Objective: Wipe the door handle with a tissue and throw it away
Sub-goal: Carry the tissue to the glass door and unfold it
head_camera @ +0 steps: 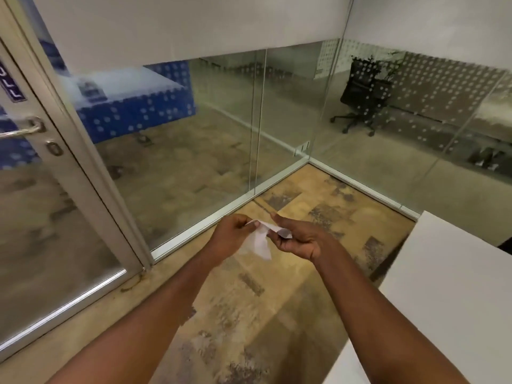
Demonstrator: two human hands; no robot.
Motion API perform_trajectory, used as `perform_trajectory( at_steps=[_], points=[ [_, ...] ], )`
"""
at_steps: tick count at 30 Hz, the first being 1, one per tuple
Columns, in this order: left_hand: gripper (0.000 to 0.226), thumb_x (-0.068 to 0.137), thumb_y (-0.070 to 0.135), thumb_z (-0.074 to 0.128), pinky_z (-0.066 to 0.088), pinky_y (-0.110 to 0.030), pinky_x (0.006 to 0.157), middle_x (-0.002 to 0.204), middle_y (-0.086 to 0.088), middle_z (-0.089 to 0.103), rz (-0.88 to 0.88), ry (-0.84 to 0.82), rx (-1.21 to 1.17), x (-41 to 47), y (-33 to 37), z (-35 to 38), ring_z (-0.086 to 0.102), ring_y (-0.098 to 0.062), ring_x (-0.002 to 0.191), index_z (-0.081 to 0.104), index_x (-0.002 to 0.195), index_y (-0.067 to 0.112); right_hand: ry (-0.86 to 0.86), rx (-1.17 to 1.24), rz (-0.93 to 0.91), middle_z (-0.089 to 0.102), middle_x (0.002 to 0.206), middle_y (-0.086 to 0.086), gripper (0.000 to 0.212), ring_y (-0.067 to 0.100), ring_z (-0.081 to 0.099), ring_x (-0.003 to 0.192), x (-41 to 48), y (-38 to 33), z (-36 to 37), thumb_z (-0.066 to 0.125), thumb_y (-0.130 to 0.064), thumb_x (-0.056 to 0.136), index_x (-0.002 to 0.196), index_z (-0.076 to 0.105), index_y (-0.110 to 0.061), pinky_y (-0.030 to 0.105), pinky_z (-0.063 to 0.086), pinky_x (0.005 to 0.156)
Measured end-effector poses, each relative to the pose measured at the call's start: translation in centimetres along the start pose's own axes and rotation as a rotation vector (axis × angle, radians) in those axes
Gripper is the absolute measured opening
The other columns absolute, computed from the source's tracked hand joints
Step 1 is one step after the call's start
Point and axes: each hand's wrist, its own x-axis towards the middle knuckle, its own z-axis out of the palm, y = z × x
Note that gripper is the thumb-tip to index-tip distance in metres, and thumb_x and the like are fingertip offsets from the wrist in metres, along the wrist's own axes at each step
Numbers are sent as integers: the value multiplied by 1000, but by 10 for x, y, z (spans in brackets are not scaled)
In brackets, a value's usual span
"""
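A white tissue [260, 239] hangs between both of my hands in the middle of the view, above the floor. My left hand [231, 235] pinches its upper left corner with closed fingers. My right hand [297, 239] grips its right end. The metal door handle [20, 131] sticks out from the glass door [36, 217] at the far left, well above and left of my hands; a keyhole plate sits just below it.
Glass partition walls [210, 139] run from the door frame to a corner ahead. A white table [443, 286] fills the right foreground. A black office chair [363, 95] stands behind the glass at the upper right. Patterned carpet covers the floor.
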Motion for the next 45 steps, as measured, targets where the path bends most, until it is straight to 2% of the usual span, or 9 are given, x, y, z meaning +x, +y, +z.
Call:
perform_trajectory(
  at_steps=[4, 9, 14, 18, 24, 29, 34, 38, 45],
  points=[
    [32, 90, 20, 62, 22, -25, 50, 63, -7, 37, -35, 62, -43, 13, -10, -63, 31, -14, 55, 60, 69, -5, -24, -132, -32, 56, 105, 12, 58, 14, 54, 76, 29, 10, 62, 79, -30, 67, 111, 56, -1, 19, 53, 66],
    [42, 90, 21, 62, 20, -21, 41, 44, 9, 34, -120, 174, -121, 26, -30, -118, 26, -6, 39, 45, 52, 16, -91, -353, -108, 54, 71, -2, 32, 4, 41, 61, 59, 33, 123, 79, -22, 67, 94, 67, -10, 15, 36, 60],
    [28, 90, 23, 60, 33, -27, 54, 67, -11, 49, -218, 279, -285, 33, -46, -165, 40, -19, 60, 56, 65, 10, 47, -494, -178, 60, 46, -8, 18, 1, 48, 43, 89, 53, 168, 75, -4, 78, 76, 62, -16, 18, 31, 47],
    [25, 87, 19, 64, 33, -32, 60, 67, -12, 52, -225, 320, -281, 34, -63, -197, 41, -21, 61, 60, 66, 7, 44, -509, -197, 67, 77, 3, 23, 11, 58, 61, 112, 65, 195, 71, -1, 79, 98, 63, -11, 23, 44, 54],
    [21, 74, -4, 69, 43, -12, 45, 78, 0, 67, -277, 203, -162, 36, -79, -244, 60, -9, 62, 65, 89, 10, -28, -464, -261, 69, 103, 16, 27, 27, 67, 86, 146, 78, 243, 64, 5, 83, 109, 62, -4, 36, 56, 71],
    [5, 80, 3, 67, 40, -14, 48, 70, -1, 63, -320, 212, -86, 51, -90, -284, 54, -8, 56, 67, 78, 8, -20, -599, -425, 69, 107, 21, 29, 28, 66, 89, 178, 76, 279, 66, 5, 81, 109, 60, 3, 30, 53, 66],
    [44, 87, 33, 65, 31, -25, 52, 48, 2, 57, -392, 239, -111, 76, -98, -313, 47, -9, 45, 55, 45, 19, -80, -673, -517, 70, 94, 13, 24, 21, 68, 79, 215, 63, 313, 70, 3, 78, 98, 60, -6, 31, 54, 70],
    [14, 79, 21, 74, 36, -31, 77, 82, -9, 62, -318, 302, -135, 102, -100, -341, 51, -18, 78, 64, 78, 11, -124, -682, -513, 70, 98, 13, 32, 22, 67, 81, 251, 49, 344, 71, 0, 79, 106, 57, -8, 27, 54, 65],
    [20, 79, 22, 74, 48, -22, 73, 78, -2, 73, -204, 529, -242, 142, -89, -387, 64, -7, 70, 69, 82, 2, -299, -802, -689, 73, 98, 8, 30, 20, 70, 89, 292, 21, 393, 73, -3, 78, 104, 62, -12, 37, 58, 76]
  ],
)
